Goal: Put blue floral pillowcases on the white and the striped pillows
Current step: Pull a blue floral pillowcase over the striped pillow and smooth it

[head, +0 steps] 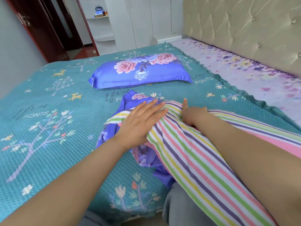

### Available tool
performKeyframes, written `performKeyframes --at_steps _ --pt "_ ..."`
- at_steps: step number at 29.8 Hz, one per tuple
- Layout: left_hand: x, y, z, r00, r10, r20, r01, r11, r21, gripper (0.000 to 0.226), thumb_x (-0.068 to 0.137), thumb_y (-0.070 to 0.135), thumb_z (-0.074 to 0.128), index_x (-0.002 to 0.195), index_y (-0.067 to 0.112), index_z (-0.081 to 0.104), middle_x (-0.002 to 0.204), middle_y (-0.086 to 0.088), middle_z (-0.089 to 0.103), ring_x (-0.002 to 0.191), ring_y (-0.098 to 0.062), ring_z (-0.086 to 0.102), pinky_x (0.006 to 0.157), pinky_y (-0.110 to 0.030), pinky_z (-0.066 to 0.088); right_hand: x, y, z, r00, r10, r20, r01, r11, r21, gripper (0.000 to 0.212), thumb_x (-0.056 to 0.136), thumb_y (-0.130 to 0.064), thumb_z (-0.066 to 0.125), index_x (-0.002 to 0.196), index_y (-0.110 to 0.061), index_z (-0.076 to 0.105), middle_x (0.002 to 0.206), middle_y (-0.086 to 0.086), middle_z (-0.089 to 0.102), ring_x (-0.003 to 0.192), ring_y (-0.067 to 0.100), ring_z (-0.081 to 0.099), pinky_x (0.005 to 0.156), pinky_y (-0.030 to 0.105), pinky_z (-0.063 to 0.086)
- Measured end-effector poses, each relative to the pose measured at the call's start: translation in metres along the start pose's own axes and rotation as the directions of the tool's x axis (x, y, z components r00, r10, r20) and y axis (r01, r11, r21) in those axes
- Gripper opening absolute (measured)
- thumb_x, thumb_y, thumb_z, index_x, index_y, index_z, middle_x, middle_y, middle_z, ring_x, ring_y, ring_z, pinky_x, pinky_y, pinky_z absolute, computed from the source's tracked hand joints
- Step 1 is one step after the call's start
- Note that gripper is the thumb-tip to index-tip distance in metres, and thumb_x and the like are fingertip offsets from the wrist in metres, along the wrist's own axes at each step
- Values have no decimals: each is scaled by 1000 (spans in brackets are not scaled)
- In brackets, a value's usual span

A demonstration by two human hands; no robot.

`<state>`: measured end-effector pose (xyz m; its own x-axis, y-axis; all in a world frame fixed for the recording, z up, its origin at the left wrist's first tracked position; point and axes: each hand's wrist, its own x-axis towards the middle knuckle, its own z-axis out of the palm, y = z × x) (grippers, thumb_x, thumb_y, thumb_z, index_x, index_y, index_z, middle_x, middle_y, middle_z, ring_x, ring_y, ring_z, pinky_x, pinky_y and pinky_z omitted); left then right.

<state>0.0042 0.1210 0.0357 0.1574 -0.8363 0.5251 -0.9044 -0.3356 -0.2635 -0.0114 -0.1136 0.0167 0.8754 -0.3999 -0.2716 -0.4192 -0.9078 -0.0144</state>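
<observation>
A pillow in a blue floral pillowcase (pixel 141 70) lies finished on the far middle of the bed. Nearer, a striped pillow (pixel 195 154) with pink, green, yellow and purple stripes lies across a second, crumpled blue floral pillowcase (pixel 143 157) that shows beneath and beside it. My left hand (pixel 140 121) lies flat with straight fingers on the pillow's far end. My right hand (pixel 193 113) rests on the pillow's top with the thumb raised and the fingers curled into the striped fabric.
The bed is covered by a teal spread (pixel 53 121) with trees and deer. A lilac floral sheet (pixel 254 70) runs along the tufted beige headboard (pixel 244 25) at the right. A white wardrobe (pixel 143 20) and dark red door frame (pixel 40 30) stand behind.
</observation>
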Motion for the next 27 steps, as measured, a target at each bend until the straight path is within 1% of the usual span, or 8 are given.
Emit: performKeyframes --at_steps 5,10,14,17,20,22,24,27 --pt "55 -7 18 916 58 397 -21 995 -97 75 88 35 57 150 27 15 159 1 12 146 -17 9 118 -37 16 8 6 6 997 -23 -68 31 992 120 58 97 -30 36 148 -9 20 144 13 43 127 33 46 104 44 34" --pt "97 -8 48 738 65 672 78 981 -180 101 85 35 61 147 29 -19 157 -2 -18 146 -18 -8 118 -41 13 6 31 -1 981 -181 -65 183 778 602 61 89 -62 42 121 -15 61 126 11 58 112 27 56 90 31 40" --pt "111 -12 71 669 50 742 191 953 -236 117 81 32 69 139 34 -33 155 1 -27 143 -25 22 111 -43 30 -4 49 -12 979 -194 -58 158 553 818 43 85 -65 40 93 -33 67 121 0 61 109 18 57 100 34 39" --pt "114 -15 79 653 4 757 227 953 -201 111 80 45 67 145 34 -22 157 -5 16 129 -28 36 101 -35 35 -21 48 -29 967 -253 -8 177 652 737 70 71 -86 32 102 -33 65 125 -3 59 113 18 55 102 36 38" --pt "119 -14 77 686 -20 727 236 952 -196 77 85 19 57 150 25 15 129 -4 56 109 -28 50 76 -26 36 -38 28 -39 921 -382 76 305 830 467 83 72 -86 28 120 -25 56 122 -10 53 108 11 50 92 26 34" --pt "120 -13 75 700 -31 714 234 954 -188 41 85 17 56 126 17 53 112 -7 64 101 -27 57 70 -24 35 -42 10 -35 907 -403 123 353 886 299 99 67 -89 33 139 -21 42 138 1 46 122 19 47 101 31 36" --pt "115 -10 72 719 -49 694 252 948 -195 25 85 23 57 109 15 62 106 -9 65 95 -28 60 69 -26 36 -44 -4 -26 915 -375 147 352 922 159 109 61 -90 42 146 -24 30 146 9 36 129 28 41 107 36 35" --pt "100 -8 68 766 -80 638 270 941 -206 23 86 29 57 105 16 63 105 -11 64 96 -30 59 73 -31 41 -46 -16 -22 961 -231 152 227 973 43 113 52 -85 60 140 -17 40 137 6 47 120 27 50 104 41 40"
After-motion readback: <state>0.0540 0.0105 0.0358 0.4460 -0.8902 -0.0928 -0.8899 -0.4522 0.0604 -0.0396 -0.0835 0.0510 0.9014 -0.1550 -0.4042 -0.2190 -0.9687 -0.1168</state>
